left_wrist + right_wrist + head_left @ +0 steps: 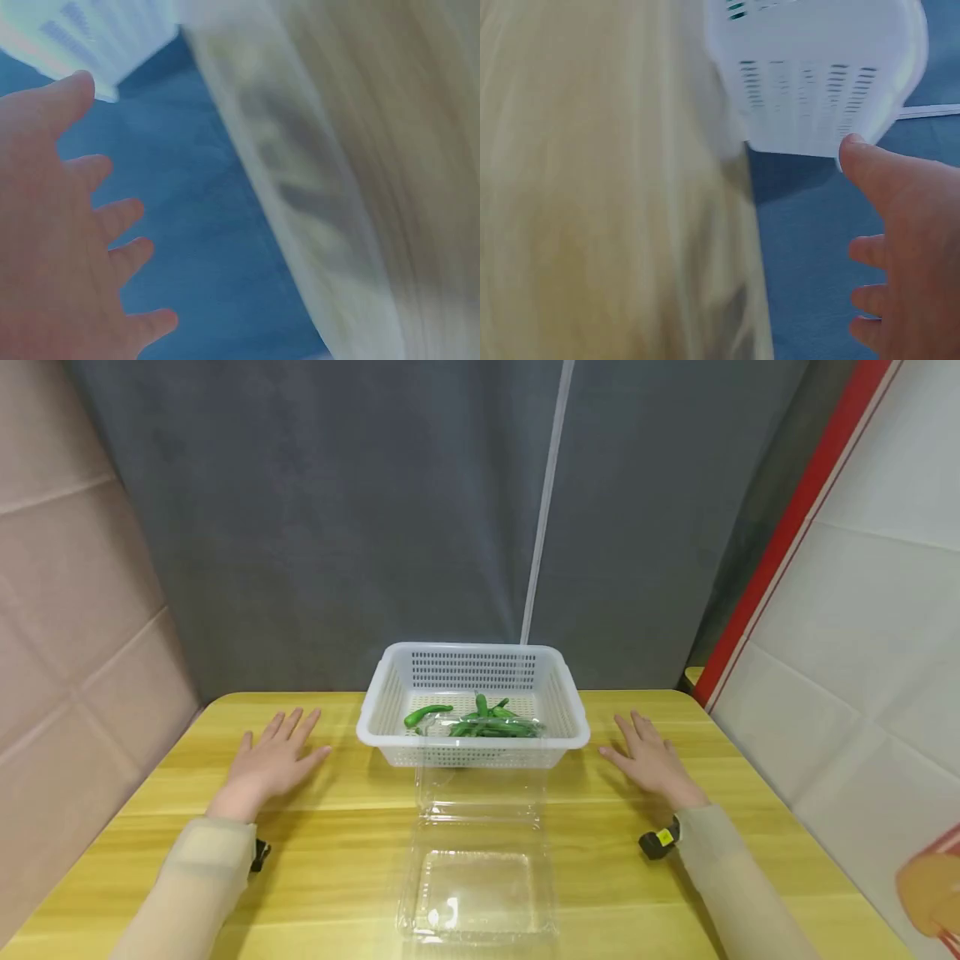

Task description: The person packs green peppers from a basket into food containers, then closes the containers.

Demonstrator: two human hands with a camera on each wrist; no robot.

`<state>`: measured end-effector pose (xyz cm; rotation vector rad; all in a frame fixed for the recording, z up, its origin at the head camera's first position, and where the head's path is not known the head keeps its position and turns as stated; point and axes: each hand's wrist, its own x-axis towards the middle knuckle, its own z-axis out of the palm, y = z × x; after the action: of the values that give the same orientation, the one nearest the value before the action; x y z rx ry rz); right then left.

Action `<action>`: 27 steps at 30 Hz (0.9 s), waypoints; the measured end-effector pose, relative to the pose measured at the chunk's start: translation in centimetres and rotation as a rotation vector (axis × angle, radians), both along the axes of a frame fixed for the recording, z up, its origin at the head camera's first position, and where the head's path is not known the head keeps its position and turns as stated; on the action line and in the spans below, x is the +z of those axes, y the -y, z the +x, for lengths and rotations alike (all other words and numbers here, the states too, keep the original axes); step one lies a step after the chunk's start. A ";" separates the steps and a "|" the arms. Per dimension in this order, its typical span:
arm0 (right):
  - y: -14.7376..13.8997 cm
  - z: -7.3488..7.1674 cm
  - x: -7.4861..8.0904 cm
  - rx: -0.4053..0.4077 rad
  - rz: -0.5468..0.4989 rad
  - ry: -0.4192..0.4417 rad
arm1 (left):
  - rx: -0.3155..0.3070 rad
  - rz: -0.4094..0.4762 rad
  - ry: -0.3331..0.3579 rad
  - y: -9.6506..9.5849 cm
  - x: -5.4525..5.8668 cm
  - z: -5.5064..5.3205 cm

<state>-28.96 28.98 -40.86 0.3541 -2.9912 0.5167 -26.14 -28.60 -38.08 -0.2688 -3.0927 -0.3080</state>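
My left hand is spread with straight fingers over the table, to the left of a white plastic basket. On the other side of the basket my right hand is spread in the same way, palm down and holding nothing. Several green chili peppers lie inside the basket. In front of it stands a clear plastic clamshell box, unfolded, its far half overlapping the basket's front wall in the head view. In the right wrist view the thumb of the right hand overlaps the basket's edge.
The wooden table has its far edge just behind the basket, against a dark grey curtain. A pinkish panel closes the left side, a white one with a red stripe the right. Each wrist wears a small black device.
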 end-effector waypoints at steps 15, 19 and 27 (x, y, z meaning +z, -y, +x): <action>1.5 2.4 3.2 0.096 -0.193 -0.026 | -0.122 0.241 -0.071 -2.5 2.1 3.0; 2.4 2.7 3.7 0.116 -0.210 0.020 | -0.133 0.283 -0.083 -3.1 3.2 3.5; 3.3 3.2 3.9 0.250 -0.175 0.089 | -0.125 0.360 -0.164 -5.2 4.2 4.3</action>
<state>-25.75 25.68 -36.98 0.7113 -2.9713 0.8306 -21.79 -23.38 -33.90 -0.4487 -2.7959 -0.7896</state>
